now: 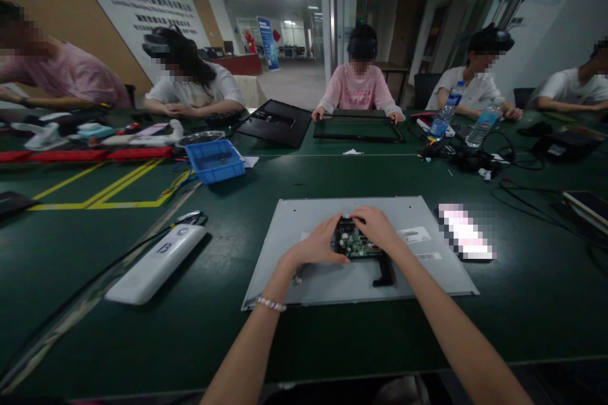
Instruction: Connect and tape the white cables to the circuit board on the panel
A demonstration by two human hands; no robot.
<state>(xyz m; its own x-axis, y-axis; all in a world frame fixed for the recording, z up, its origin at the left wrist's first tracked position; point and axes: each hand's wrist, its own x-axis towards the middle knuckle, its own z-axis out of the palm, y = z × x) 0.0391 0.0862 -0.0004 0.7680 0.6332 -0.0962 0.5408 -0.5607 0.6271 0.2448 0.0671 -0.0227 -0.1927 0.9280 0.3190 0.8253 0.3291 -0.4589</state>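
Observation:
A grey metal display panel (313, 285) lies flat on the green table in front of me. Over its middle is a green circuit board (355, 245) with black plastic parts around it; a black bracket (384, 275) sticks out at its lower right. My left hand (319, 242) curls around the board's left side, thumb low and fingers at the top. Across the upper right edge bends my right hand (377, 226), its fingertips on the black part at the top. Whether the board rests on the panel or is slightly raised, I cannot tell.
Left of the panel lies a white power bank (156, 266) with cables; a phone (465, 232) lies to the right. Farther off are a blue basket (216, 163), a black cover (275, 123) and two bottles (446, 112). Across the table, a person holds a black frame (358, 137).

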